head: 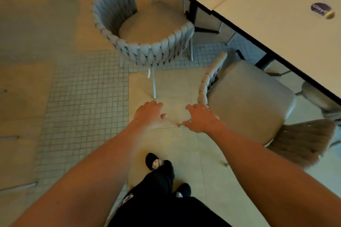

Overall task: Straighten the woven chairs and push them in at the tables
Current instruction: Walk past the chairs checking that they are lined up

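Observation:
A grey woven chair (140, 29) with a beige seat stands turned askew, away from the table (276, 11), its curved back facing me. A second woven chair (249, 97) stands at the right, its seat partly under the table edge and its woven rim on the left. My left hand (149, 113) hovers over the floor with loosely curled fingers, holding nothing. My right hand (201, 118) reaches out with spread fingers, its fingertips at the lower end of the second chair's woven rim; I cannot tell whether they touch it.
The floor mixes large beige tiles with a patch of small mosaic tiles (83, 107). Black table legs (193, 16) stand under the table. A dark round sticker (320, 9) lies on the tabletop. My feet in black sandals (155, 160) are below my hands.

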